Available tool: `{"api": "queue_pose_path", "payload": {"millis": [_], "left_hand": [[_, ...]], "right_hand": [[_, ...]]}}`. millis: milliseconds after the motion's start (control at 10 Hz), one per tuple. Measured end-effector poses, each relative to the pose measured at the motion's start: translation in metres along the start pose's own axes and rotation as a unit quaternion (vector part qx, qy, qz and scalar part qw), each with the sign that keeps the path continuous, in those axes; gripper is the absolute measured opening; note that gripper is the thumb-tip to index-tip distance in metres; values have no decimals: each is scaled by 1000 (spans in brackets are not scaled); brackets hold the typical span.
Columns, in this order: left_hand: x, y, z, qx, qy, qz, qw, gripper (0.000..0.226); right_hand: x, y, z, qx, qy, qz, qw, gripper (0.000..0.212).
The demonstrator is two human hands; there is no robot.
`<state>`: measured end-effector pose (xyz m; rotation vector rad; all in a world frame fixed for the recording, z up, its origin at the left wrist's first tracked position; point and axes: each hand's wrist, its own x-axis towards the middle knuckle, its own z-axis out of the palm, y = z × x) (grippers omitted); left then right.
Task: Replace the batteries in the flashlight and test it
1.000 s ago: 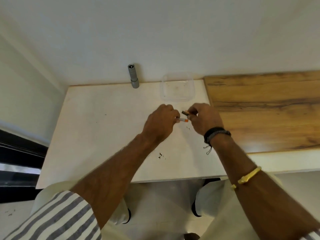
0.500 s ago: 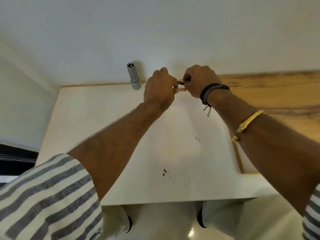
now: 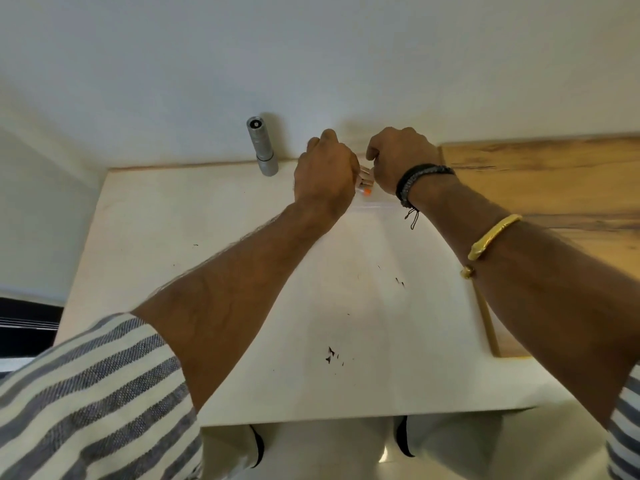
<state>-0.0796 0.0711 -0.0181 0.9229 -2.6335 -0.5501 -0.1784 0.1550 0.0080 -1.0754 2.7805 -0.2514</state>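
A silver flashlight stands upright at the back of the white table, against the wall. To its right, both hands are held close together over a clear plastic container, which they mostly hide. My left hand is closed around small batteries with orange ends. My right hand pinches the same batteries from the other side. How many batteries there are cannot be told.
A wooden tabletop adjoins the white table on the right. Small dark specks lie on the white surface near the front. The wall stands directly behind the flashlight.
Both hands have carried the batteries from the table's middle back toward the wall, over the clear container. The flashlight has not moved.
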Motion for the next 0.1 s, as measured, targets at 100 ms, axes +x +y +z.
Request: {"api": "queue_pose_path", "payload": {"millis": [100], "left_hand": [[-9,-4,-12,-30,23,-16,999,4]], "right_hand": [[-10,4,-3,39,48,13,998,24]]}}
